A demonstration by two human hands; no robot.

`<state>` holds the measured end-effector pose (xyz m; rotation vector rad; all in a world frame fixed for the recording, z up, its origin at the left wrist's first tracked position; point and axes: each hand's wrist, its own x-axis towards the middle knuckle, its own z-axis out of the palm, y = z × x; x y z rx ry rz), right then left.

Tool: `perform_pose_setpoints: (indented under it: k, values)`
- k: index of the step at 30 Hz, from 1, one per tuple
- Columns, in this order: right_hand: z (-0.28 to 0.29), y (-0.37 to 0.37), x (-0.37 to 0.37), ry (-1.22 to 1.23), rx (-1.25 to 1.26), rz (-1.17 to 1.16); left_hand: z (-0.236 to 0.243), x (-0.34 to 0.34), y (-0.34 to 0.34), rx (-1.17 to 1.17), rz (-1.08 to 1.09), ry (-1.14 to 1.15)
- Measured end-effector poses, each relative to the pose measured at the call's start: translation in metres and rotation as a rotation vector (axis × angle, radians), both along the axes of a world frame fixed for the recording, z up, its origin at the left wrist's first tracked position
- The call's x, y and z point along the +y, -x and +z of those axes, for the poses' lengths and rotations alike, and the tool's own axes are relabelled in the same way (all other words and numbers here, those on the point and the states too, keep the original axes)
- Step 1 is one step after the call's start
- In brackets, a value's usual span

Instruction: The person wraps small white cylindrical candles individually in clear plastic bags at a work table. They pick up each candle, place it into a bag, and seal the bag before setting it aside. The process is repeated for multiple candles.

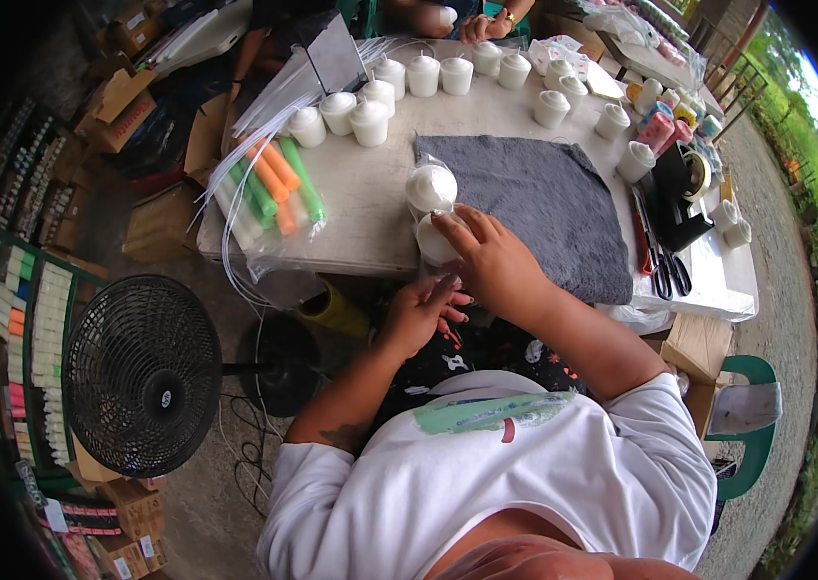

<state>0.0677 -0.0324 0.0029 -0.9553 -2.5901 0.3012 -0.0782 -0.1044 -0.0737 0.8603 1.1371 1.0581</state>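
Note:
Two white candles, one behind the other, share a clear plastic wrap at the table's near edge. The far candle (430,188) shows its rounded top. My right hand (496,259) grips the near candle (436,242), thumb and fingers closed over its side and partly hiding it. Just below, my left hand (419,314) is half curled with its fingers apart, close to the loose end of the plastic; no object shows in it. A dark grey cloth (535,208) lies flat beside the candles.
White candles (368,124) with wicks line the table's far side. Bagged orange and green candles (274,174) lie at left, scissors (662,266) and a black tape dispenser (675,198) at right. A black fan (143,377) stands left of me. Another person's hand (486,27) is across the table.

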Motion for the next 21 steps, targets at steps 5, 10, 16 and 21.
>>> perform_pose_setpoints:
  k: [5, 10, 16, 21]
  values:
    - [0.004, 0.005, -0.001, -0.302, 0.058, 0.083, -0.034, 0.003, 0.004, -0.108, -0.049, -0.061]
    - [-0.005, 0.001, -0.003, -0.166, 0.049, 0.082, -0.016, 0.003, -0.005, -0.124, -0.037, -0.009]
    - [0.002, -0.004, -0.013, -0.16, 0.032, 0.103, -0.004, -0.002, -0.007, -0.035, 0.007, -0.064]
    - [-0.005, 0.004, -0.016, -0.247, 0.007, 0.045, 0.0, -0.006, 0.0, 0.378, -0.056, -0.192]
